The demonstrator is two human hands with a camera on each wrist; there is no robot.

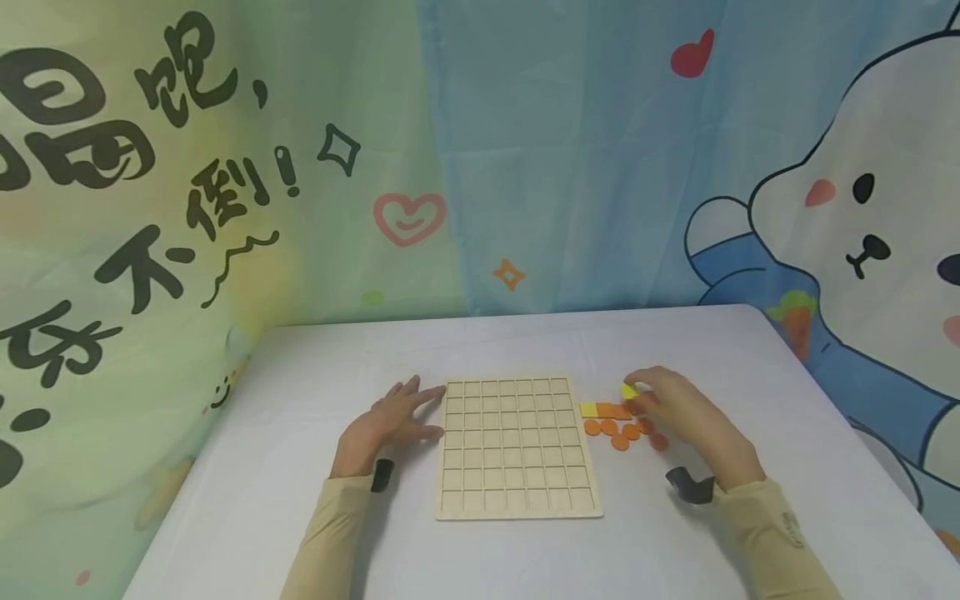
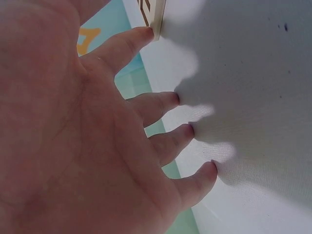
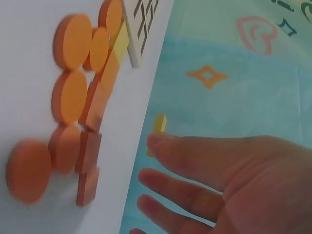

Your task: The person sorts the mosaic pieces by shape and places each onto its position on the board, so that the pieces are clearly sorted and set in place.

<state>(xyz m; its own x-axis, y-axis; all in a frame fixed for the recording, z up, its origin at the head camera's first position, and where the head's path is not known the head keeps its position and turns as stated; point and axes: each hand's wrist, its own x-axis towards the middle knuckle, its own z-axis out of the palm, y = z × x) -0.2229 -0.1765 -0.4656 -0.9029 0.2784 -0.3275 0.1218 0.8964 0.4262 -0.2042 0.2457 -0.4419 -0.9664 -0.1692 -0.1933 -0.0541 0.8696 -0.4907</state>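
Note:
A pale wooden board (image 1: 517, 457) with a grid of square recesses lies flat on the table. My left hand (image 1: 385, 423) is spread at its left side, index finger and thumb at the edge, the other fingertips down on the white cloth in the left wrist view. To the right of the board, my right hand (image 1: 681, 414) pinches a small yellow tile (image 3: 160, 123) between thumb and fingers, above the loose pieces. Below that hand are several orange discs (image 3: 72, 96) and a row of orange square tiles (image 3: 91, 105), with another yellow tile (image 1: 588, 410) at the row's board end.
The table (image 1: 315, 358) is covered in white cloth. Behind it hangs a printed curtain (image 1: 562, 167) with a cartoon animal, hearts and writing. Both wrists carry dark straps, and the sleeves are beige.

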